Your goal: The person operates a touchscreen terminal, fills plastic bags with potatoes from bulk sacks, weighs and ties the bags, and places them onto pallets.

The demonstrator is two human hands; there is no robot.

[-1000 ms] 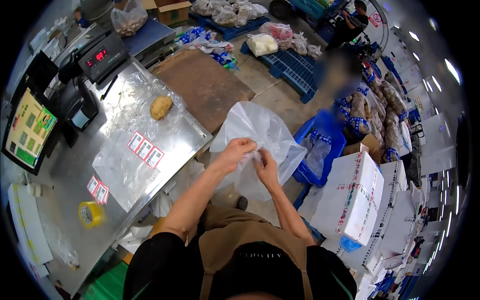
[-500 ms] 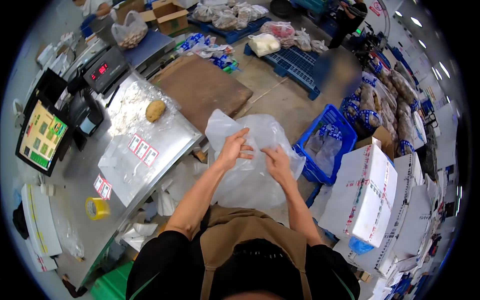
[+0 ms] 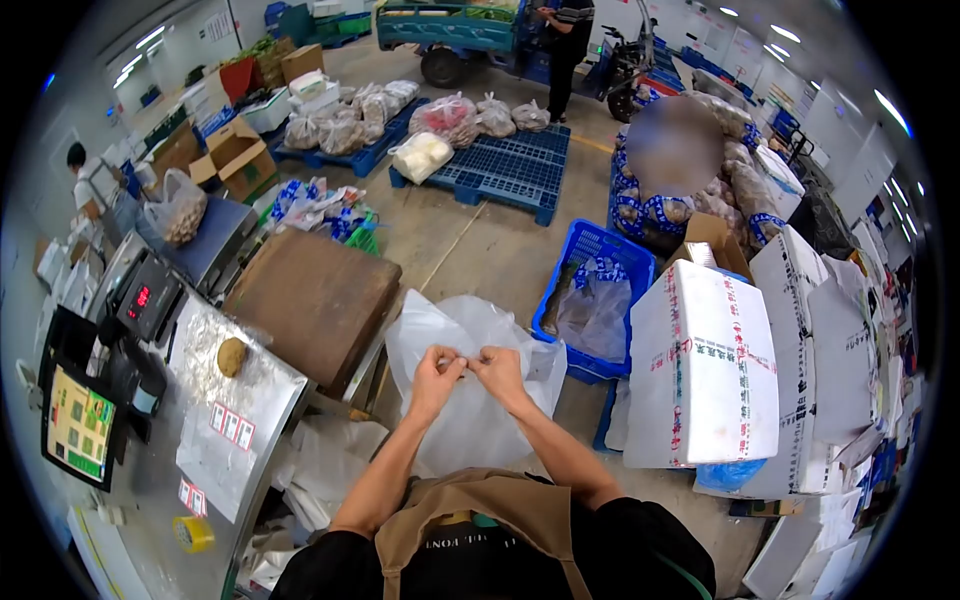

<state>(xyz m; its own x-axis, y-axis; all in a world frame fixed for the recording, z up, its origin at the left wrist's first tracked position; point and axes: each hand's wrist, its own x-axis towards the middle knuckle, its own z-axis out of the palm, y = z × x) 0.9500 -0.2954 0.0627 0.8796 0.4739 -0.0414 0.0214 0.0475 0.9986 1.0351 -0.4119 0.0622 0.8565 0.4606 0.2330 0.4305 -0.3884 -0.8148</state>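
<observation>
A translucent white plastic bag (image 3: pixel 462 425) hangs spread out in front of my apron. My left hand (image 3: pixel 437 376) pinches its upper part near the middle. Close beside it, almost fingertip to fingertip, my right hand (image 3: pixel 497 373) pinches the same plastic. On the metal table (image 3: pixel 262 400) to the left lies a brown, potato-like lump (image 3: pixel 231 357) on crinkled clear film. Nearer to me on that table are white labels with red borders (image 3: pixel 232 425) and a roll of yellow tape (image 3: pixel 193 534).
A weighing scale display (image 3: pixel 147 297) and a screen (image 3: pixel 80 420) stand at the left. A brown board (image 3: pixel 312 300) lies beyond the table. Right of the bag are a blue crate (image 3: pixel 592 300) and white foam boxes (image 3: pixel 715 365). Farther off are a blue pallet (image 3: pixel 500 170) and a standing person (image 3: pixel 570 50).
My hands have come together from a spread position; the right, earlier apart with a finger on the plastic, now pinches beside the left. The view has tilted up and turned.
</observation>
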